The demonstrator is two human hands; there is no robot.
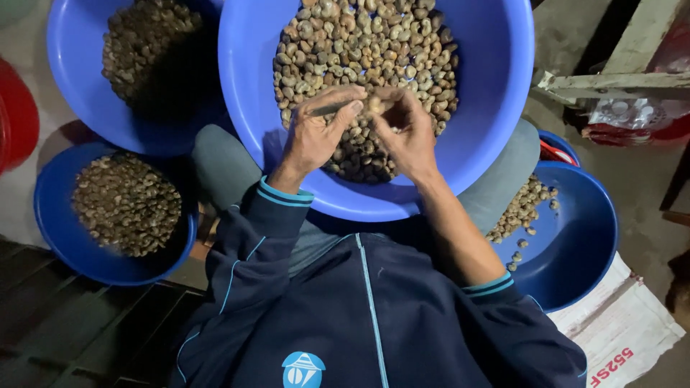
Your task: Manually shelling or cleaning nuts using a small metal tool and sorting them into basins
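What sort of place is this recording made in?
Probably a small nut-shelling workplace, floor-level, not a kitchen. The left hand holds a thin tool and the right hand a nut over a big blue basin of nuts; more blue bowls and a woven sack lie around.

Four blue basins (496, 108) — two hands (359, 133) — one knife (330, 109)
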